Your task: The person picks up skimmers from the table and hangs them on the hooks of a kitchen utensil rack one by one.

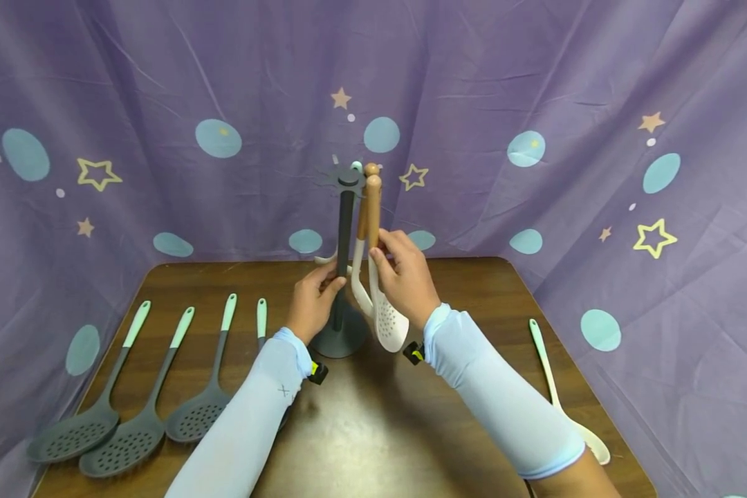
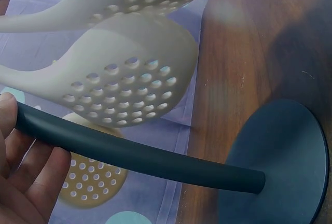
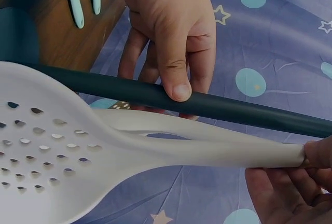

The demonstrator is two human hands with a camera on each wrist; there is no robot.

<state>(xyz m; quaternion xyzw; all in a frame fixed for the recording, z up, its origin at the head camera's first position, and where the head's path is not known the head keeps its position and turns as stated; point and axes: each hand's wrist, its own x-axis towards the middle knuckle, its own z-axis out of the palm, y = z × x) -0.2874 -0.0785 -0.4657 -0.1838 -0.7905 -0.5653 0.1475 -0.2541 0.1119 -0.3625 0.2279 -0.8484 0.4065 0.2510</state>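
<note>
Covered, blurred and cropped parts
In the head view, the left sleeve (image 1: 255,408) covers most of one green-handled utensil's (image 1: 262,319) lower end at seven o'clock; the stand's (image 1: 345,242) hooked top blurs near eleven. In the right-wrist view, the white slotted spoon (image 3: 111,154) leaves the edge at eight, the right grip (image 3: 288,185) at four.

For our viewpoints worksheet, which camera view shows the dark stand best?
The head view: the dark stand shows from base to top. The left wrist view shows part of its pole and base; the right wrist view, some pole and less base.
</note>
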